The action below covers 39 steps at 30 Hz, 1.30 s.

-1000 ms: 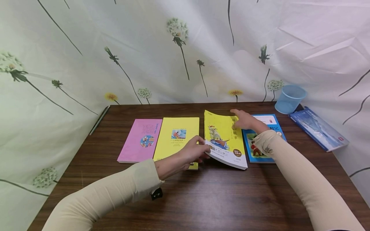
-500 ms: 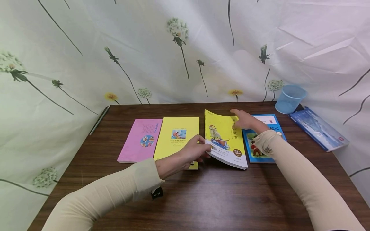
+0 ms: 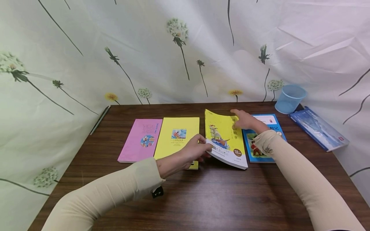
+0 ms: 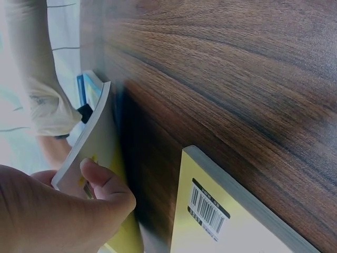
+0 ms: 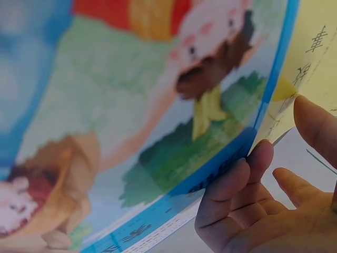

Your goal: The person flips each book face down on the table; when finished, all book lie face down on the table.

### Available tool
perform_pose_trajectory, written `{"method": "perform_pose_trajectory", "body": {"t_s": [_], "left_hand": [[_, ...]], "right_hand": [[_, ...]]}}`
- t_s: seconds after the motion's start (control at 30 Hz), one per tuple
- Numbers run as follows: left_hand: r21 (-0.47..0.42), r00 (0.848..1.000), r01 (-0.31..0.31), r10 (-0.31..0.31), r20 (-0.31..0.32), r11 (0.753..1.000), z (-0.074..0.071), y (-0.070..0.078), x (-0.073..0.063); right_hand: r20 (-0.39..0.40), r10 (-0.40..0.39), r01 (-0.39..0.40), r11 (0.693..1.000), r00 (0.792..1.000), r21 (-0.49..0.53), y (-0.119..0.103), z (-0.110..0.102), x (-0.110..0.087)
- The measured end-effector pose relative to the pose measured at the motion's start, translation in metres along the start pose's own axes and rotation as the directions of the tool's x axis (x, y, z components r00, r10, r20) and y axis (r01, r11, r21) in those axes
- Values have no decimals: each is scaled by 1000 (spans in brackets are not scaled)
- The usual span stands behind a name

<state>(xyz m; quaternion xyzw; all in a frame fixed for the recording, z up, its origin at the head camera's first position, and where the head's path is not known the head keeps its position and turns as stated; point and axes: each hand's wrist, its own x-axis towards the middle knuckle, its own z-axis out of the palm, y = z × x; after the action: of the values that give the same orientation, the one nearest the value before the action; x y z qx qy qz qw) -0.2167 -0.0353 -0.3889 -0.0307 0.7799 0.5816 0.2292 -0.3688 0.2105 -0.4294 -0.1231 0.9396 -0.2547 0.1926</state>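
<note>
A yellow paperback book (image 3: pixel 221 134) with a sailing ship on its cover has its left side raised off the table and bent. My left hand (image 3: pixel 192 151) pinches its lower left edge, the thumb (image 4: pixel 102 176) against the book. My right hand (image 3: pixel 246 121) rests at its upper right corner. In the right wrist view the thumb (image 5: pixel 316 124) lies over the yellow cover, while other fingers touch near the blue book's edge. That blue book (image 3: pixel 260 154) lies flat under the right wrist. A second yellow book (image 3: pixel 169 146), back cover up, lies beneath the left hand.
A pink book (image 3: pixel 140 141) lies at the left on the dark wooden table (image 3: pixel 214 202). At the back right stand a blue cup (image 3: pixel 290 99) and, beside it, a blue-and-white book (image 3: pixel 318 128). A floral curtain (image 3: pixel 130 41) hangs behind the table.
Almost nothing differs. My left hand has shifted very slightly to the right with the book's edge; my right hand keeps its place.
</note>
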Motion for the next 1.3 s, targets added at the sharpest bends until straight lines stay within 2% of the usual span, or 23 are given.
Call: {"method": "perform_pose_trajectory", "body": {"t_s": [0.67, 1.3], "left_hand": [[31, 1000, -24, 24, -1, 999, 1, 6, -1], [16, 997, -71, 71, -6, 997, -1, 12, -3]], "right_hand": [[10, 25, -25, 999, 1000, 31, 0, 2, 0], [13, -14, 13, 999, 1000, 46, -1, -1, -4]]}}
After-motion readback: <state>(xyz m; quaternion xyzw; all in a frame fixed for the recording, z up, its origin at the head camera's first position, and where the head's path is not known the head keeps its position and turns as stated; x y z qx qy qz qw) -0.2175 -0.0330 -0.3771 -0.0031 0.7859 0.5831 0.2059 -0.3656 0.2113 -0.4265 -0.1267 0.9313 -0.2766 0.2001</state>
